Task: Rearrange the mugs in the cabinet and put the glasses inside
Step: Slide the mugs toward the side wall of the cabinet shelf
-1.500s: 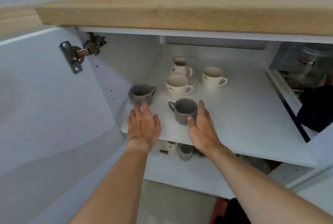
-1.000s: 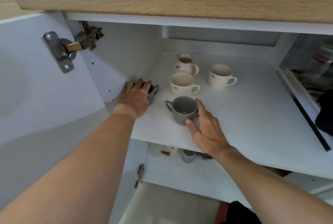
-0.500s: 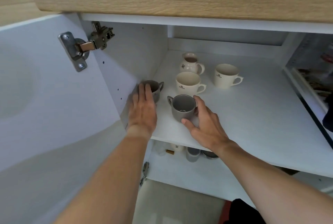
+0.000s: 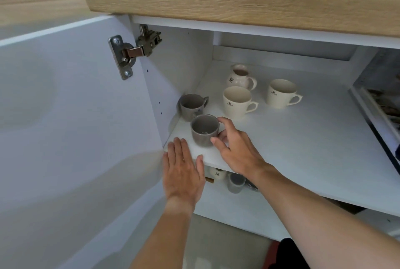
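Cupping front grey mug, right hand grip half-closed; left hand flat, fingers spread, empty.

Head camera, close, facing down-forward into cabinet (single view).

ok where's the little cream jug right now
The cream jug stands at the back of the upper shelf, left of centre, just behind the nearer cream mug.

Upper shelf: 2 grey mugs, 2 cream mugs, 1 cream jug; 2 hands.
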{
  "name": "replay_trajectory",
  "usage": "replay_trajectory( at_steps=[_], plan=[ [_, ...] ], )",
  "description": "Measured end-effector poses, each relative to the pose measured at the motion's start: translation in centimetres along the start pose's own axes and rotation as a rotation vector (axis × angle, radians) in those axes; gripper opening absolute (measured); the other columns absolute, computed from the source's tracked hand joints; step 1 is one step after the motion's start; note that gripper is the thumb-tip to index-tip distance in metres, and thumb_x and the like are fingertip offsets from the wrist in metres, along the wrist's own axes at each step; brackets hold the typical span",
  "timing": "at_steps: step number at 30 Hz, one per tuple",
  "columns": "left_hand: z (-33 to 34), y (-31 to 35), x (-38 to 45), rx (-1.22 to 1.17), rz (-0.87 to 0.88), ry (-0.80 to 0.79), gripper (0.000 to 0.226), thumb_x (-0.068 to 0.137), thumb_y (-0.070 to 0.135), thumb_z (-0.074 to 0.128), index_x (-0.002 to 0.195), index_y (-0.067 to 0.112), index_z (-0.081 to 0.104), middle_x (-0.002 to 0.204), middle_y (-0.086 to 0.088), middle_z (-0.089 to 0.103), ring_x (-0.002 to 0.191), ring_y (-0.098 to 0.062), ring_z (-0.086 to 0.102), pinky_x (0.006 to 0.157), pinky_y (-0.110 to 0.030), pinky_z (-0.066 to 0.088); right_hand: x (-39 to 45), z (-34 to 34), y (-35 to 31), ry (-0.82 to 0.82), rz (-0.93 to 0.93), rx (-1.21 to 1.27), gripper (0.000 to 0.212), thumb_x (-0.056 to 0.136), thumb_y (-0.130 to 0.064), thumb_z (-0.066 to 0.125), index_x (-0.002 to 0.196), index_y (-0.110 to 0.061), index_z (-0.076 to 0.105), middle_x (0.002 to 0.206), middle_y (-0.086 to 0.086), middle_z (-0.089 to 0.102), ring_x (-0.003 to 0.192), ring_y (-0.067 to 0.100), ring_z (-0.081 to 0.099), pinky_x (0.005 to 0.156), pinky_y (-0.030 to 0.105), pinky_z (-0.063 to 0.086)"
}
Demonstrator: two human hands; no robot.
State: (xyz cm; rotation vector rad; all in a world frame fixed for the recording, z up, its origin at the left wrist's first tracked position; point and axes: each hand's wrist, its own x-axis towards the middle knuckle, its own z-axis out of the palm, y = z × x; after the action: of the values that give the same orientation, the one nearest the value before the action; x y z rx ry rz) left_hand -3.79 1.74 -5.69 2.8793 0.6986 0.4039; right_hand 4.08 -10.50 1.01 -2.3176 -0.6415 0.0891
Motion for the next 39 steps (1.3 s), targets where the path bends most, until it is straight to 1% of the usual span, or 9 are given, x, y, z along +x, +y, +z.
replay_trajectory(
  at_steps=[7, 11, 15, 21, 27, 33, 35, 37, 39],
  plan=[
    [-0.2, -0.6, 0.1, -0.006, 0.031, 0.018, 0.068, 0.095, 0.049, 0.020, 0.137, 0.001, 0.044, 0.137, -0.019, 0.048, 0.129, -0.035, 0.042, 0.107, -0.044, 0.038, 0.9, 1.8, -1.5, -0.017, -0.021, 0.043, 0.052, 0.097, -0.032, 0.055, 0.142, -0.028, 0.030, 0.119, 0.005, 0.067, 0.112, 0.024, 0.061, 0.099, 0.041, 0.050],
    [0.0, -0.6, -0.1, -0.055, 0.014, 0.040, 0.068, 0.095, 0.049, 0.025, 0.136, -0.001, 0.044, 0.136, -0.019, 0.050, 0.130, -0.035, 0.044, 0.107, -0.045, 0.039, 1.4, 2.2, -1.5, -0.007, -0.017, 0.032, 0.051, 0.097, -0.031, 0.054, 0.142, -0.025, 0.032, 0.116, 0.004, 0.069, 0.110, 0.026, 0.062, 0.099, 0.044, 0.049],
    [0.2, -1.2, -0.8, -0.096, 0.047, 0.075, 0.065, 0.096, 0.050, 0.028, 0.135, 0.001, 0.045, 0.138, -0.020, 0.050, 0.132, -0.035, 0.044, 0.109, -0.046, 0.039, 2.0, 2.4, -2.0, -0.032, -0.041, 0.004, 0.052, 0.097, -0.031, 0.055, 0.142, -0.021, 0.033, 0.119, 0.007, 0.069, 0.112, 0.027, 0.063, 0.100, 0.044, 0.049],
    [-0.3, -1.6, 0.0, -0.064, 0.093, 0.098, 0.056, 0.096, 0.047, 0.034, 0.124, 0.001, 0.050, 0.119, -0.017, 0.052, 0.115, -0.033, 0.047, 0.102, -0.044, 0.041, 2.9, 2.5, -2.6, -0.039, -0.096, -0.077, 0.055, 0.094, -0.032, 0.060, 0.140, -0.021, 0.032, 0.114, 0.010, 0.070, 0.108, 0.031, 0.064, 0.098, 0.046, 0.049],
    [-0.5, -1.4, -0.2, -0.053, 0.080, 0.099, 0.058, 0.096, 0.047, 0.034, 0.124, 0.000, 0.053, 0.117, -0.017, 0.055, 0.112, -0.034, 0.050, 0.099, -0.044, 0.044, 3.2, 3.0, -3.0, -0.046, -0.138, -0.088, 0.058, 0.091, -0.024, 0.066, 0.138, -0.024, 0.032, 0.107, 0.007, 0.073, 0.101, 0.028, 0.067, 0.092, 0.044, 0.054],
    [-1.0, -1.4, 0.0, -0.016, 0.104, 0.077, 0.055, 0.096, 0.046, 0.036, 0.120, 0.000, 0.054, 0.113, -0.017, 0.055, 0.107, -0.033, 0.050, 0.097, -0.043, 0.045, 3.1, 2.3, -2.6, -0.024, -0.119, -0.109, 0.056, 0.095, -0.026, 0.057, 0.141, -0.028, 0.025, 0.108, 0.012, 0.071, 0.100, 0.030, 0.067, 0.089, 0.045, 0.055],
    [-1.3, -1.7, -0.3, -0.061, 0.147, 0.107, 0.046, 0.095, 0.042, 0.039, 0.115, 0.004, 0.057, 0.112, -0.014, 0.056, 0.105, -0.030, 0.051, 0.094, -0.040, 0.046, 2.6, 0.9, -2.0, -0.009, -0.111, -0.141, 0.051, 0.097, -0.028, 0.055, 0.141, -0.025, 0.030, 0.112, 0.012, 0.069, 0.102, 0.030, 0.065, 0.091, 0.043, 0.054],
    [-1.5, -1.9, -0.6, -0.167, 0.276, 0.134, 0.035, 0.095, 0.036, 0.042, 0.108, 0.010, 0.061, 0.108, -0.007, 0.058, 0.102, -0.024, 0.053, 0.091, -0.033, 0.045, 2.3, -0.7, -1.1, 0.009, -0.099, -0.181, 0.045, 0.097, -0.030, 0.053, 0.138, -0.022, 0.036, 0.116, 0.013, 0.067, 0.104, 0.032, 0.064, 0.092, 0.044, 0.053],
    [-1.8, -1.3, -0.3, -0.251, 0.417, 0.105, 0.031, 0.095, 0.033, 0.044, 0.109, 0.013, 0.062, 0.108, -0.003, 0.059, 0.103, -0.019, 0.054, 0.093, -0.028, 0.041, 2.2, -2.3, -0.1, 0.035, -0.064, -0.206, 0.040, 0.098, -0.032, 0.051, 0.135, -0.020, 0.042, 0.118, 0.013, 0.066, 0.105, 0.034, 0.064, 0.093, 0.044, 0.051]
  ],
)
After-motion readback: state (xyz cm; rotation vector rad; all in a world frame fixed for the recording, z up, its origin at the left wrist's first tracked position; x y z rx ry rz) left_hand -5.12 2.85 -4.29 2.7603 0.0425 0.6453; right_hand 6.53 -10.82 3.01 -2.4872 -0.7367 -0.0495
